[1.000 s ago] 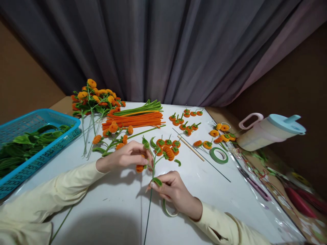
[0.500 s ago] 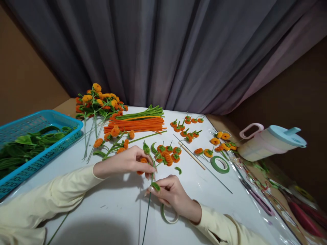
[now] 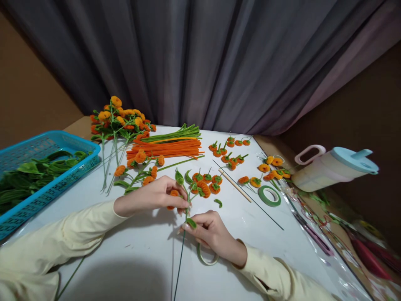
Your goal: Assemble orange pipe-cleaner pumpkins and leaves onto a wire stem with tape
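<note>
My left hand [image 3: 156,194] is closed, its thumb and fingers pinching the upper part of a green flower stem [image 3: 179,264]. Fuzzy orange blooms and a green bud [image 3: 179,177] stick out around those fingers. Lower on the same stem, my right hand [image 3: 214,236] pinches it together with a small fuzzy green leaf [image 3: 191,223]. A thin roll of pale green tape [image 3: 209,263] stands just below the right hand; whether its strip runs into the fingers I cannot tell. Beneath both hands the bare dark wire end of the stem points toward me.
Leaves fill a blue basket [image 3: 70,182] on the left. Finished orange flowers [image 3: 115,101] and orange pipe cleaners [image 3: 166,148] lie at the back. Loose flower heads [image 3: 232,163], a wooden stick [image 3: 234,185], green tape [image 3: 275,202], a tumbler [image 3: 326,173] and purple-handled scissors [image 3: 319,243] are rightward.
The view has shifted slightly. My right hand and the small leaf sit a little higher, nearer my left hand; both hands keep their pinch on the stem.
</note>
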Available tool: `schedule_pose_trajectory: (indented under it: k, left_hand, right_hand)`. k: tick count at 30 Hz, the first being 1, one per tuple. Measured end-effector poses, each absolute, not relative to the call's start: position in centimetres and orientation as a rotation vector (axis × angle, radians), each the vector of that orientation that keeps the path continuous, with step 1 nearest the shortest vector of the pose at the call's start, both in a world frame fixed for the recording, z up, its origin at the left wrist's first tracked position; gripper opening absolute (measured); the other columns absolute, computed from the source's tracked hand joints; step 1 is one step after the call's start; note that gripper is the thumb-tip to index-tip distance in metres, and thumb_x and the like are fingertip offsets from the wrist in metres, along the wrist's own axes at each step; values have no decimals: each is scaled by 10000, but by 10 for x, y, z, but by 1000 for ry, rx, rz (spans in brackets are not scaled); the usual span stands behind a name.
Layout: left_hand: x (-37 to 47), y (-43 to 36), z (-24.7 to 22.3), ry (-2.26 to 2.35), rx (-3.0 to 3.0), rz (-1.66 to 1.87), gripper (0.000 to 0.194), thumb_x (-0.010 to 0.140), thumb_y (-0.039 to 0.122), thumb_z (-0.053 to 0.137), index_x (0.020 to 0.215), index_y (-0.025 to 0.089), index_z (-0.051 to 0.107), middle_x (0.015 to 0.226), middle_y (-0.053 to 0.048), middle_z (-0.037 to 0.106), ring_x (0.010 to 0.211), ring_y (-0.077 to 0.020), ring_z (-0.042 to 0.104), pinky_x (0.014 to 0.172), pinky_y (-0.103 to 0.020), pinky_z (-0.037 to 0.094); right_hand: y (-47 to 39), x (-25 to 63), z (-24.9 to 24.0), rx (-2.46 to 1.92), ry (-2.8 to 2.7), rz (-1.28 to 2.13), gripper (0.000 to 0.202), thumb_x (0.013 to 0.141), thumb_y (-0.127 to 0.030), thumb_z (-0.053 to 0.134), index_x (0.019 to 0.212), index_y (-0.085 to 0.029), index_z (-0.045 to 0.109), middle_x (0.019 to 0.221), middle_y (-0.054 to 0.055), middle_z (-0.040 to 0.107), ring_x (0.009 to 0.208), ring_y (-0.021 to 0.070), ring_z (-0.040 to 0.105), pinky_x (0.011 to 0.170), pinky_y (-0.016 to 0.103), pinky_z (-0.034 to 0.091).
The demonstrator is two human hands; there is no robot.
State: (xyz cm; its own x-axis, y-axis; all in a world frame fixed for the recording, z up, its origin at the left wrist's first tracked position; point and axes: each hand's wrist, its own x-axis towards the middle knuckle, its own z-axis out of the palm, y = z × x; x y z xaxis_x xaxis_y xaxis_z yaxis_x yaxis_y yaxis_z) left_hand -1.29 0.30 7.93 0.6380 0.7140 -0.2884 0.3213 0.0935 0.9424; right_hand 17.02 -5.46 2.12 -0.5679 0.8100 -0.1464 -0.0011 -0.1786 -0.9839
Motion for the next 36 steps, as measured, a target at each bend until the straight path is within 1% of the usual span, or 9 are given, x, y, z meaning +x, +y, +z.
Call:
schedule_pose_trajectory:
  k: [8,19,21,23,25,27,29,33,36]
  left_hand:
    - [-9,2,83,950,1496,360,234,703,359,650,686,125,653,614,-24,648,571,-125,545,529,-210,385]
    - [-9,2,81,935,1369,405,202,750,323,610,742,128,660,686,-36,672,617,-128,568,549,-207,402]
    - [-12,4,82,882,1340,379,221,792,328,570,793,125,659,736,-52,676,636,-129,578,581,-217,428]
    - [-18,9,79,744,1279,290,222,794,317,577,913,142,644,861,-71,674,696,-149,604,625,-244,462]
    - [-25,17,70,557,1205,168,352,715,260,676,1050,188,597,1007,-73,639,788,-174,618,666,-266,481]
    - [-30,26,58,443,1132,150,482,627,181,748,1079,197,580,983,-57,633,865,-185,607,713,-266,484]
    - [-33,31,46,401,1099,193,515,567,125,780,1044,187,594,905,-28,638,824,-158,603,720,-250,484]
    - [-30,29,32,358,1132,126,414,559,97,784,943,147,640,832,-29,667,787,-149,608,741,-245,485]
    - [-25,19,29,409,1125,195,271,604,138,764,860,115,680,764,-42,680,701,-137,608,677,-224,484]
  right_hand:
    - [-56,171,17,-944,-1485,1822,396,800,-451,591,773,-76,715,389,-84,284,369,31,204,366,196,146]
    - [-56,171,16,-904,-1451,1830,333,816,-385,599,780,-81,729,390,-81,304,372,25,211,370,193,146]
    - [-56,171,16,-905,-1441,1839,338,811,-391,603,777,-79,726,390,-83,297,371,25,207,369,194,141]
    - [-56,171,16,-902,-1428,1854,342,799,-395,616,763,-72,724,390,-84,291,366,23,204,366,194,135]
    - [-56,171,16,-892,-1414,1865,338,787,-390,631,752,-67,724,386,-84,289,360,21,202,361,193,131]
    - [-56,171,16,-883,-1409,1868,323,789,-374,634,758,-66,727,384,-83,295,353,18,201,356,190,130]
    - [-56,171,17,-869,-1414,1863,311,801,-358,626,773,-67,732,385,-81,302,350,15,202,353,186,131]
    - [-56,170,20,-827,-1374,1894,308,785,-361,644,758,-68,734,383,-87,266,346,14,203,350,181,132]
    - [-56,170,21,-828,-1348,1905,311,764,-372,663,743,-70,733,378,-87,263,341,12,203,347,179,130]
